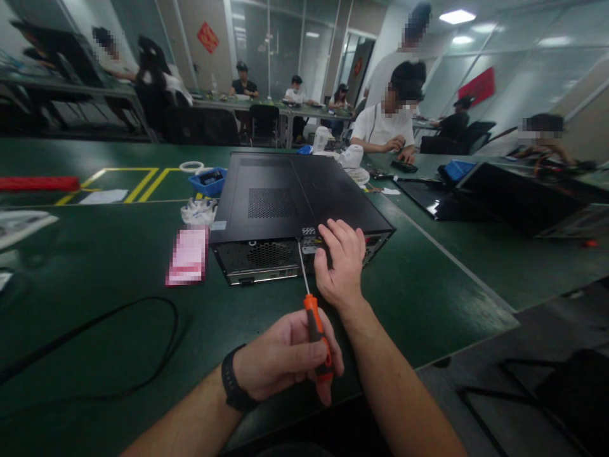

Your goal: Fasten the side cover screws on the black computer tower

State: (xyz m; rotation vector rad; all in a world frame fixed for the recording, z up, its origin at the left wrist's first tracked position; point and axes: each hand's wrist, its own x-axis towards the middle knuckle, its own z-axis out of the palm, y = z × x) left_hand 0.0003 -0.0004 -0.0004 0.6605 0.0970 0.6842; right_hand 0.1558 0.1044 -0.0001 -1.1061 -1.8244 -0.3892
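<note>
gripping a screwdriver, left fingers curl closed; right fingers splay against the case, its label illegible.

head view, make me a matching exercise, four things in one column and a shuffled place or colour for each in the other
1. screwdriver
2. computer case
3. watch
4. bin left of the case

A. blue
B. on the left wrist
C. black, right hand at its edge
D. in the left hand

Pairs: 1-D, 2-C, 3-B, 4-A

Hands forward (left seemingly half-curled)
</note>
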